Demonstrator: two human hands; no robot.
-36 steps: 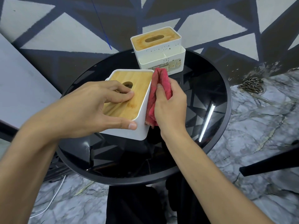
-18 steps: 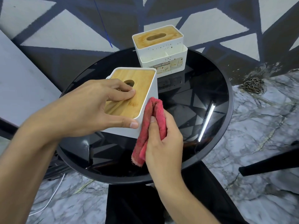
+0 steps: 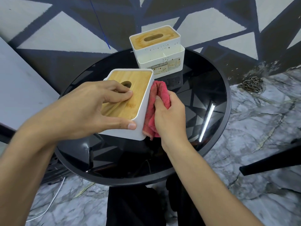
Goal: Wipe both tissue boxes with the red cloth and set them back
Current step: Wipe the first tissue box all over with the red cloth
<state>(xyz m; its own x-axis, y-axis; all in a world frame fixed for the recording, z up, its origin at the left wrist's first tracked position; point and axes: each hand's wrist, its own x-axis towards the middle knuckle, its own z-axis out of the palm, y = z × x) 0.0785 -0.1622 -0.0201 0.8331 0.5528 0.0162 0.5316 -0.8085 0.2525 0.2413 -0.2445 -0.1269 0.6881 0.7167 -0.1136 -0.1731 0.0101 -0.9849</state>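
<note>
Since half a second earlier, the red cloth (image 3: 157,97), gripped in the right hand (image 3: 170,119), had been brought back up against the right wall of the near tissue box (image 3: 144,111), itself gripped across its lid by the left hand (image 3: 84,111). Behind that box, the second tissue box (image 3: 156,46) was left untouched. The near box could be slid sideways by wiping pressure if that grip were loosened.

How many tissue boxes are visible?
2. The near box is mid-table under the left hand, cloth against its side; the far box stands at the table's back edge. None looks hidden.
</note>
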